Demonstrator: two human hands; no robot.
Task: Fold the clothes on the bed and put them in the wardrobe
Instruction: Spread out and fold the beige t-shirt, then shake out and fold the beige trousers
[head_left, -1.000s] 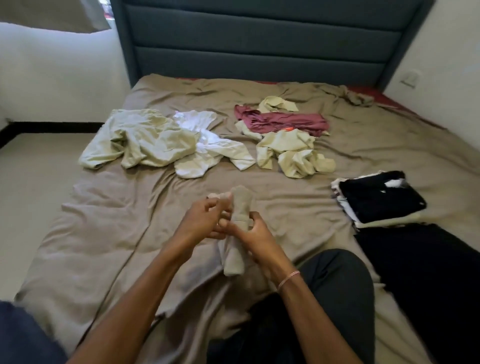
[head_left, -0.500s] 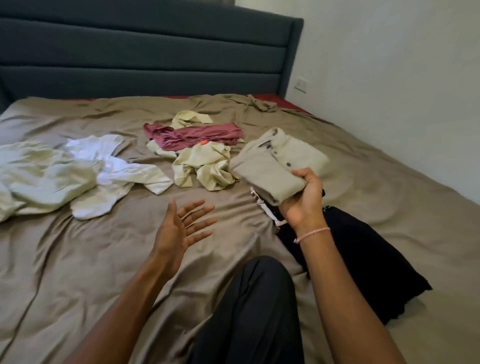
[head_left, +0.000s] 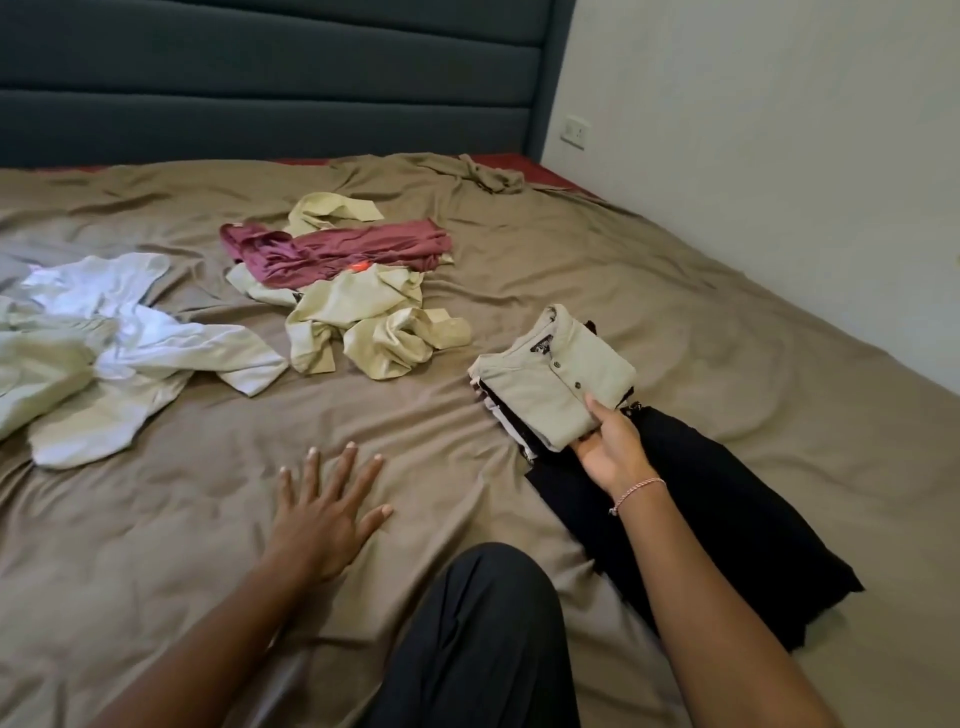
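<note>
Head view: R hand (head_left: 613, 457) pinches the near edge of a folded beige shirt (head_left: 550, 379), thumb on top, fingers under. The shirt lies over a small pile of folded clothes (head_left: 501, 418) on the right of the bed; can't tell if its full weight is down. A black garment (head_left: 727, 519) lies spread just below the pile, under the R wrist. L hand (head_left: 322, 514) is flat on the brown sheet (head_left: 571, 260), palm down, fingers spread wide, holding nothing. Unfolded clothes further up: a maroon top (head_left: 337, 249) over crumpled pale yellow pieces (head_left: 363, 327), and a white shirt (head_left: 130, 322) w/ a pale green one (head_left: 31, 374) at far left. A knee in dark trousers (head_left: 483, 634) is at the bottom.
</note>
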